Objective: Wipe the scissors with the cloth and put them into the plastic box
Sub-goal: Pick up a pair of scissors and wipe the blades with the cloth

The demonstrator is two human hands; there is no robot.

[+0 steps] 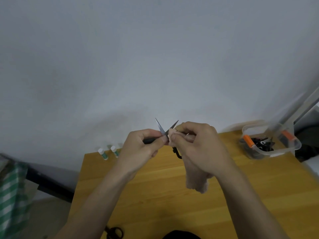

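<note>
Wiping is the step in hand: the scissors (pixel 164 131), blades spread in a V at mid-frame above the wooden table (pixel 155 187), are gripped by their dark handle in the curled fingers of the left hand (pixel 143 149); the cloth (pixel 195 176) is pinched round one blade by the right hand (pixel 198 145); how far that blade is covered cannot quite be judged. The plastic box (pixel 271 144) waits at right of frame, dark items already inside; next, a closing of the blades and a carry rightward would be called for.

Pale pink cloth (pixel 196 180), black-handled scissors (pixel 161 131), clear orange-clasped plastic box (pixel 269 144), green-checked fabric (pixel 10 195), yellow-brown wooden table (pixel 155 195)
</note>
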